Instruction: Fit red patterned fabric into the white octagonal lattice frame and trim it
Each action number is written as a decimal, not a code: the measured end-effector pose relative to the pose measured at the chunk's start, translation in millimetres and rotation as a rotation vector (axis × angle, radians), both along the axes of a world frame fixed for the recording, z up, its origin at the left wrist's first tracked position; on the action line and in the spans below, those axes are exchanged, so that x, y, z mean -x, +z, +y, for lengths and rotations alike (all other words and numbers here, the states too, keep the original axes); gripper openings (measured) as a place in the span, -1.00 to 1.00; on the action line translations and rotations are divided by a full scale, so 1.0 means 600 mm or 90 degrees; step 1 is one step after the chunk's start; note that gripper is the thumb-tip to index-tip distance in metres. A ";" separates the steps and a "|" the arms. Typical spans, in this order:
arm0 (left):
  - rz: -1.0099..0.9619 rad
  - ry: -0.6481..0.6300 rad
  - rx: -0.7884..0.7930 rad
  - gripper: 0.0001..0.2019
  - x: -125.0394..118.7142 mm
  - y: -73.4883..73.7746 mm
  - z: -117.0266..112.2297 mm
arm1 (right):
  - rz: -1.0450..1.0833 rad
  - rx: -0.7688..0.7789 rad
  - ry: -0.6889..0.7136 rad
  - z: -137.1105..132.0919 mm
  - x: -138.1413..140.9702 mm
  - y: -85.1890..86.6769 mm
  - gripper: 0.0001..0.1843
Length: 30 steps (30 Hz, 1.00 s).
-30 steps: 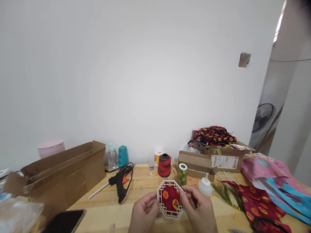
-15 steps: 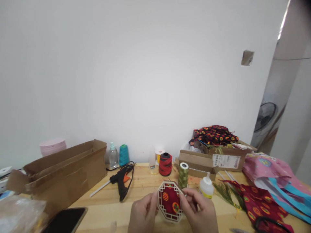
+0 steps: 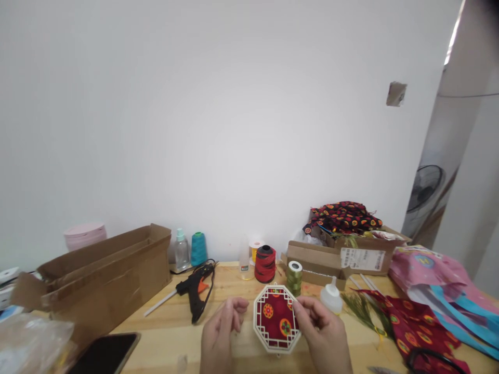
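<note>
An octagonal pale frame with lattice corners, backed by dark red patterned fabric [image 3: 276, 318], is held upright above the table. My right hand [image 3: 325, 332] pinches its right edge, with the thumb on the front. To the left, my left hand [image 3: 222, 332] is apart from the frame; its fingers are loosely bent and spread, with nothing in them. Just behind the frame stand an olive green thread spool [image 3: 294, 279] and a red thread spool [image 3: 265, 264]. A white glue bottle [image 3: 331, 297] is beyond my right hand.
A black glue gun [image 3: 195, 291] and a phone [image 3: 107, 354] lie left, by a long cardboard box [image 3: 109, 285]. Green tassels [image 3: 368, 311] and red fabric [image 3: 419, 327] lie right. Behind them is a fabric-filled box [image 3: 364, 254]; a pink bag [image 3: 432, 275] sits far right.
My left hand has let go of the octagonal frame and moved left. The frame, now in my right hand alone, has risen slightly and turned more to face me.
</note>
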<state>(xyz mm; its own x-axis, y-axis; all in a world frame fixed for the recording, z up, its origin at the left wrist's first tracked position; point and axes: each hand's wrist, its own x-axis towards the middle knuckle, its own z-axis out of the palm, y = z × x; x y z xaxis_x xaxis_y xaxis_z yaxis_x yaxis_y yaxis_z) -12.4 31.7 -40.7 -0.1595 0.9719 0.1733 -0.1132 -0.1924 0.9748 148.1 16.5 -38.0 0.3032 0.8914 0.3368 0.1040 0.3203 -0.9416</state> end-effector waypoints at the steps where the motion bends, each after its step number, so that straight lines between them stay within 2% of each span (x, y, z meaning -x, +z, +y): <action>1: 0.007 -0.002 0.009 -0.66 -0.002 0.001 0.000 | 0.014 0.002 0.008 0.000 0.000 0.001 -0.71; 3: 0.012 0.003 0.018 -0.76 -0.005 0.004 -0.001 | 0.023 0.002 0.017 0.001 -0.001 0.001 -0.72; 5: 0.012 0.002 0.017 -0.72 -0.007 0.007 -0.004 | 0.017 0.004 0.020 0.001 -0.001 0.001 -0.71; 12: 0.172 -0.102 -0.144 -0.77 -0.009 0.013 -0.010 | -0.027 0.020 0.058 0.003 -0.005 -0.002 -0.68; 24: 0.082 0.011 -0.107 -0.82 -0.020 0.007 -0.007 | -0.128 -0.012 0.027 0.000 0.003 -0.001 -0.70; 30: 0.097 -0.037 -0.084 -0.84 -0.020 0.009 -0.009 | -0.152 -0.031 0.011 -0.002 0.004 -0.001 -0.70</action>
